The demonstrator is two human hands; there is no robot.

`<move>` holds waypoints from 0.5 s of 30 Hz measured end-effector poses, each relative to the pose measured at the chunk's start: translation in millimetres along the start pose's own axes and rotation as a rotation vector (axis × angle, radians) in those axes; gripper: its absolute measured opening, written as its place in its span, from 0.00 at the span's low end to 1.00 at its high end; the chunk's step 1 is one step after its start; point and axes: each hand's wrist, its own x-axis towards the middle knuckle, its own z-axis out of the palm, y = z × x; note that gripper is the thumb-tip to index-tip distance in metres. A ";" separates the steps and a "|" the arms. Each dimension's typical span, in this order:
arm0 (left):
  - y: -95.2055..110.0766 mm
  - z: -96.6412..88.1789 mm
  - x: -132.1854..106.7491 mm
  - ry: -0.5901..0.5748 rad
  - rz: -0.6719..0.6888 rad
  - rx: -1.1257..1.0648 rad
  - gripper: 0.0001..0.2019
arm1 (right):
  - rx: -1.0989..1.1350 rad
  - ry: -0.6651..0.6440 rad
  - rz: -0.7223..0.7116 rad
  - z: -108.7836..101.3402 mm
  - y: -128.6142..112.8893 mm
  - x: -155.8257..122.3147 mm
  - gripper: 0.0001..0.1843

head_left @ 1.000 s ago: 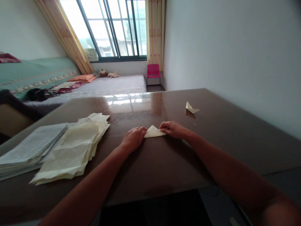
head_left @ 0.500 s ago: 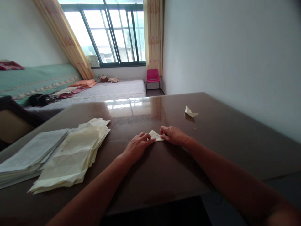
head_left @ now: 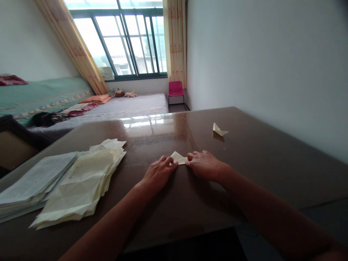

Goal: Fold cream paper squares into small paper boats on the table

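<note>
A small folded piece of cream paper (head_left: 178,158) with a pointed top lies on the brown table (head_left: 168,203), between my two hands. My left hand (head_left: 160,170) is closed on its left end, thumb along the lower edge. At the other end, my right hand (head_left: 203,164) grips the right corner with curled fingers, which hide that corner. Farther back on the right rests a folded paper boat (head_left: 219,130), apart from both hands.
On the left of the table lie a stack of creased cream sheets (head_left: 78,185) and a stack of greyish printed sheets (head_left: 35,177), partly overlapping. Beyond the table are a bed (head_left: 141,103), a pink chair (head_left: 175,88) and a window. A white wall runs along the right.
My right hand has turned and its fingers have curled lower over the paper's right corner. My left hand keeps its hold. The whole view has shifted slightly.
</note>
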 end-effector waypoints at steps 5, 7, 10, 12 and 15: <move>0.2 1.3 -0.9 0.011 -0.012 0.021 0.16 | 0.029 -0.020 0.115 -4.5 10.9 1.4 0.10; 0.0 2.3 -1.4 0.029 -0.021 0.001 0.17 | 0.079 0.056 0.195 -0.5 22.0 6.9 0.11; -0.7 3.6 -1.6 0.045 -0.031 -0.020 0.17 | 0.208 0.152 0.240 10.6 38.0 17.0 0.15; -1.4 4.1 -1.4 0.054 -0.034 -0.014 0.17 | 0.341 0.116 0.186 18.7 44.6 23.1 0.18; -2.3 4.8 -1.2 0.066 -0.037 -0.003 0.16 | 0.482 0.072 0.138 27.9 48.4 29.6 0.17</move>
